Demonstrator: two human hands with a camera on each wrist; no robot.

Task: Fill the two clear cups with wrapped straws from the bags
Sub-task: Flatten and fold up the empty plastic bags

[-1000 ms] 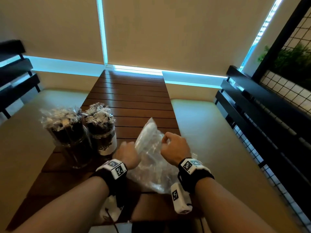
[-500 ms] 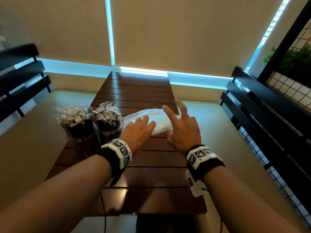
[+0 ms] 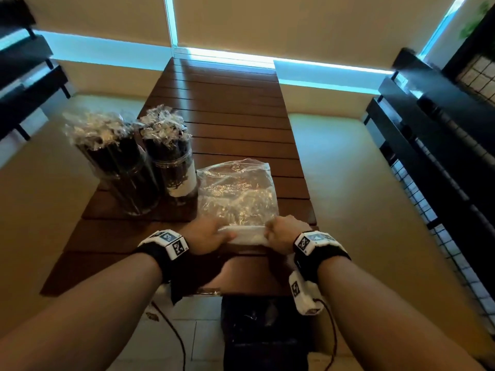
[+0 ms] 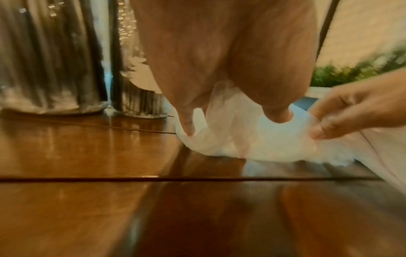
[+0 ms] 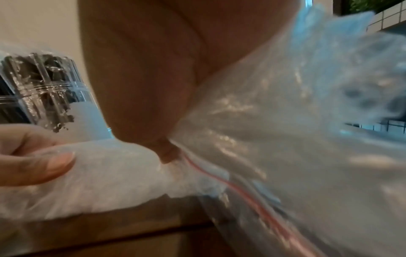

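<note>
Slatted wooden table (image 3: 235, 108) between two pale benches, blinds behind. On its left part, two clear cups (image 3: 126, 178) (image 3: 174, 170) standing side by side, touching, both packed with dark wrapped straws (image 3: 163, 124). Just right of them, clear plastic bag (image 3: 238, 194) lying flat, near edge rolled up. Left hand (image 3: 206, 234) gripping the roll's left end, fingers curled onto it; right hand (image 3: 281, 231) pinching the right end between thumb and fingers. Red seal line (image 5: 219, 179) along the bag in the right wrist view.
</note>
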